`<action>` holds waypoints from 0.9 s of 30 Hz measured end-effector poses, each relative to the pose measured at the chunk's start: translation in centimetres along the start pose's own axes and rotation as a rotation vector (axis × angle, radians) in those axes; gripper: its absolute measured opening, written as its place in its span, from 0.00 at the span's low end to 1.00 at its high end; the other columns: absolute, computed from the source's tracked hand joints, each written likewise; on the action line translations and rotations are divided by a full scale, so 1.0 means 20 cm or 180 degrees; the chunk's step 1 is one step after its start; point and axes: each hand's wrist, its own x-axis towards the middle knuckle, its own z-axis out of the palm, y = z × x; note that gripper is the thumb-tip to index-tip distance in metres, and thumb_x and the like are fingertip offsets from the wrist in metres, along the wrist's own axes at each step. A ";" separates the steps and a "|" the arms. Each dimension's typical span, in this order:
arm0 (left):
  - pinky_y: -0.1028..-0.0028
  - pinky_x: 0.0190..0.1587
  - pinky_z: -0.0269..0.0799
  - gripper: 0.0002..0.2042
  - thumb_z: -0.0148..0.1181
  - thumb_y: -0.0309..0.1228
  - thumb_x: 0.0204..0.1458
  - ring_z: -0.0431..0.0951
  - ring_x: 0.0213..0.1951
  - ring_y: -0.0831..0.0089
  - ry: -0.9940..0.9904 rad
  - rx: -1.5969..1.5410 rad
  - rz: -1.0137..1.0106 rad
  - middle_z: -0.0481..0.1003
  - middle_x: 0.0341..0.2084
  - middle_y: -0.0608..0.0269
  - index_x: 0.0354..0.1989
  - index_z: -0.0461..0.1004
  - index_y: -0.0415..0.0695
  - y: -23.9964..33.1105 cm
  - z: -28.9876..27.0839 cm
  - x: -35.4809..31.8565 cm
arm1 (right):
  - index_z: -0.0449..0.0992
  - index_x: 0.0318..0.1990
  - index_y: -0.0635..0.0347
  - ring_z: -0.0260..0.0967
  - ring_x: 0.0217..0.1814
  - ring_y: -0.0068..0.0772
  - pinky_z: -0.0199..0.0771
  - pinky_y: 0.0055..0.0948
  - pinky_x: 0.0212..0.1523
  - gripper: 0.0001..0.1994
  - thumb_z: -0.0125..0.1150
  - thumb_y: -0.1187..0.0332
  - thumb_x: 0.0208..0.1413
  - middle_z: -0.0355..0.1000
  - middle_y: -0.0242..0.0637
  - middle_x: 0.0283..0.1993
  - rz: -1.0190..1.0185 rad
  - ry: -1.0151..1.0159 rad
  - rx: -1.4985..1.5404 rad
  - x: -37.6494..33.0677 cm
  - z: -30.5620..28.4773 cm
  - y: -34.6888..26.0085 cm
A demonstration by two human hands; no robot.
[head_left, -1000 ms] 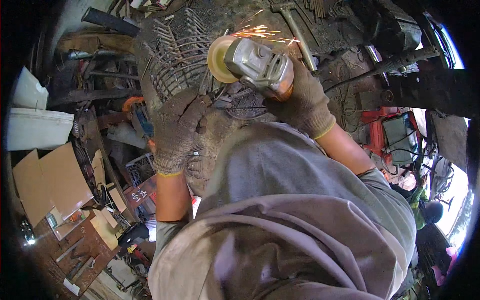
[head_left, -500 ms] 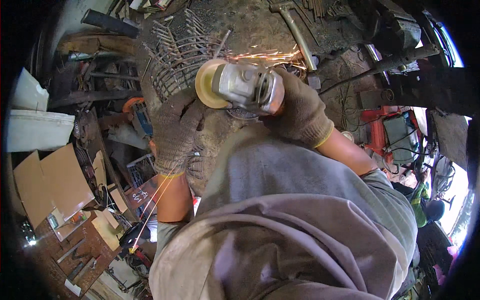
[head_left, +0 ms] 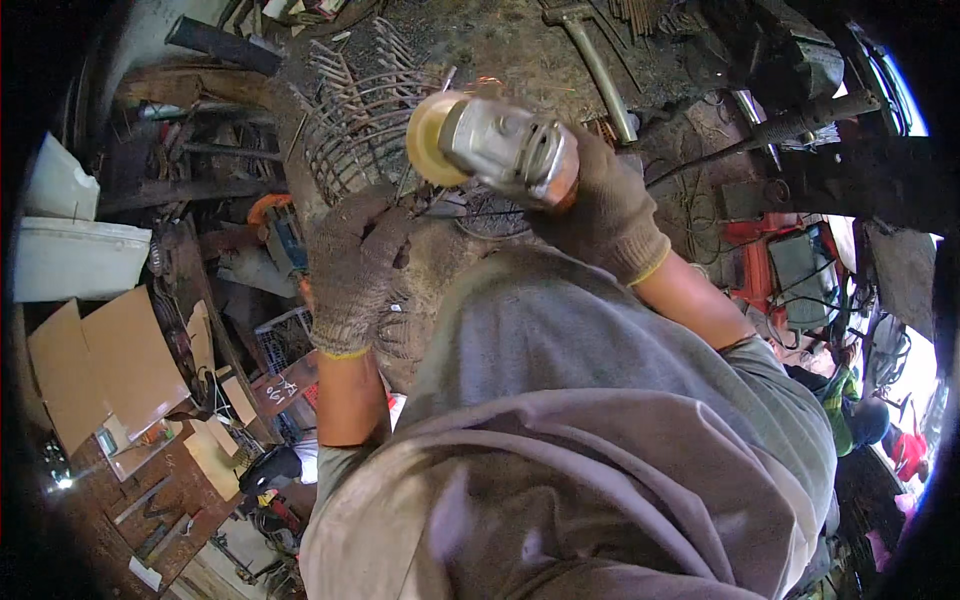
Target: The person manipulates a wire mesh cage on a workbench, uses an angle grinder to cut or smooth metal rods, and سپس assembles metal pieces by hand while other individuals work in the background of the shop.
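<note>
An angle grinder [head_left: 505,148] with a yellowish disc [head_left: 430,138] is gripped in my right hand [head_left: 605,205], which wears a brown knit glove. The disc is beside a bundle of curved metal rods [head_left: 365,120] on the ground. My left hand [head_left: 352,265], gloved alike, is closed low beside the rods, just left of the disc. What its fingers hold is hidden by the glove. A few faint orange sparks [head_left: 488,82] show beyond the disc.
A hammer [head_left: 595,75] lies on the dirty ground ahead. Cardboard sheets [head_left: 115,365] and a white container [head_left: 80,260] are at left. A red-framed machine [head_left: 760,275] and cables are at right. Another person [head_left: 862,420] is at the far right edge.
The grinder has shifted slightly right and its disc has come away a little from my left hand. The long spark streams have shrunk to a few faint ones. My left hand has barely moved.
</note>
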 end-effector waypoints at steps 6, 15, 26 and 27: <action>0.76 0.23 0.65 0.08 0.64 0.29 0.55 0.70 0.19 0.81 -0.0122 -0.0069 0.0180 0.72 0.18 0.67 0.38 0.79 0.36 -0.07 -0.01 0.02 | 0.71 0.56 0.58 0.75 0.51 0.52 0.77 0.42 0.50 0.33 0.75 0.59 0.42 0.73 0.48 0.51 0.0038 -0.0067 0.0196 0.00 -0.01 -0.03; 0.79 0.23 0.63 0.09 0.65 0.31 0.55 0.69 0.20 0.83 -0.0234 -0.0670 -0.0227 0.71 0.19 0.69 0.37 0.79 0.37 0.01 -0.01 0.02 | 0.71 0.57 0.55 0.75 0.50 0.48 0.78 0.40 0.49 0.30 0.73 0.60 0.44 0.74 0.45 0.48 -0.0313 0.0289 0.0074 0.01 0.00 -0.05; 0.79 0.24 0.65 0.09 0.68 0.31 0.52 0.71 0.22 0.83 -0.0078 -0.1148 -0.0576 0.71 0.21 0.71 0.35 0.79 0.38 -0.02 0.01 0.01 | 0.70 0.57 0.58 0.76 0.50 0.51 0.78 0.41 0.48 0.32 0.75 0.59 0.42 0.74 0.48 0.46 -0.0776 0.0674 0.0278 0.03 0.02 0.03; 0.79 0.24 0.66 0.09 0.68 0.31 0.53 0.72 0.23 0.83 -0.0237 -0.1094 -0.0540 0.71 0.21 0.71 0.37 0.79 0.38 -0.03 -0.01 0.01 | 0.70 0.57 0.58 0.76 0.50 0.51 0.78 0.41 0.48 0.32 0.74 0.59 0.42 0.74 0.48 0.46 -0.0531 0.0568 0.0242 0.01 0.02 0.03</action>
